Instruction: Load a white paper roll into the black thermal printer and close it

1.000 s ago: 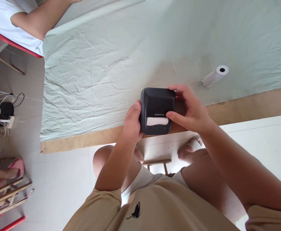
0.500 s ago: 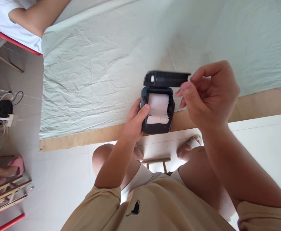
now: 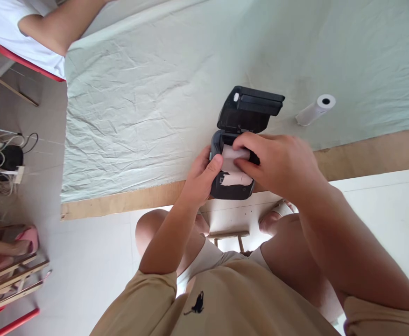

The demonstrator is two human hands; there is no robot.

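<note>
A small black receipt printer (image 3: 230,192) rests in the grip of my left hand (image 3: 200,181), at the table's near edge. My left thumb lies over the rim of its paper well. The printer's lid (image 3: 251,106) is hinged up and tilted back. Inside the well sits a white paper roll (image 3: 229,163), its torn end lying over the front of the housing. My right hand (image 3: 283,161) reaches in from the right, with thumb and forefinger closed on the roll; its other fingers are mostly hidden. Beyond that hand, another white paper roll (image 3: 311,113) lies on the cloth.
A pale green wrinkled cloth (image 3: 148,102) covers the table, with a bare wooden edge (image 3: 120,204) towards me. At the upper left is another person's arm (image 3: 64,28). Tangled cables (image 3: 4,163) and a wooden chair (image 3: 18,280) are on the left.
My right hand has left the lid and moved left and down onto the paper roll in the printer. The lid has swung further back. The loose roll, previously behind my hand, now shows.
</note>
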